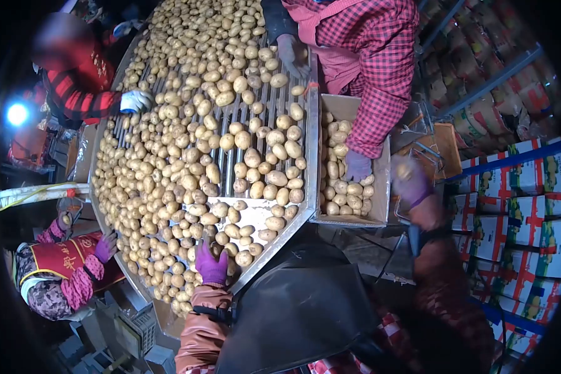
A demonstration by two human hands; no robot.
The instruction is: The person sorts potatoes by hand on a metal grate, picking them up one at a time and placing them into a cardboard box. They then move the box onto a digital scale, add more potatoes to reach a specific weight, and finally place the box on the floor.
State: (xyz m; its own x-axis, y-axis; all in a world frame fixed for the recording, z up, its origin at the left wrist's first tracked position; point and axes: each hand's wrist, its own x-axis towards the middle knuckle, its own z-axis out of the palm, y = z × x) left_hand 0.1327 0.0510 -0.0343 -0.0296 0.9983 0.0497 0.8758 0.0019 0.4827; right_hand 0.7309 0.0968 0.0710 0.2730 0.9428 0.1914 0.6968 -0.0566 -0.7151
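Note:
My left hand (212, 264), in a purple glove, reaches onto the roller sorting table among loose potatoes (196, 210). Its fingers are spread and touch the potatoes near the front edge, with none visibly gripped. Off to the right, my right hand (414, 186), also purple-gloved and blurred by motion, holds a potato (404, 170) beyond the side of a cardboard box (383, 187). That box is filled with potatoes and stands against the table's metal rim (313, 156). A co-worker's gloved hand (358, 166) rests on the potatoes inside it.
A co-worker in a checked jacket (386, 68) leans over the box. Two more people work along the left side, one with a white glove (136, 101). Stacked printed cartons (520, 230) line the right. A wooden crate (445, 149) stands behind the box. Grey crates (137, 330) lie lower left.

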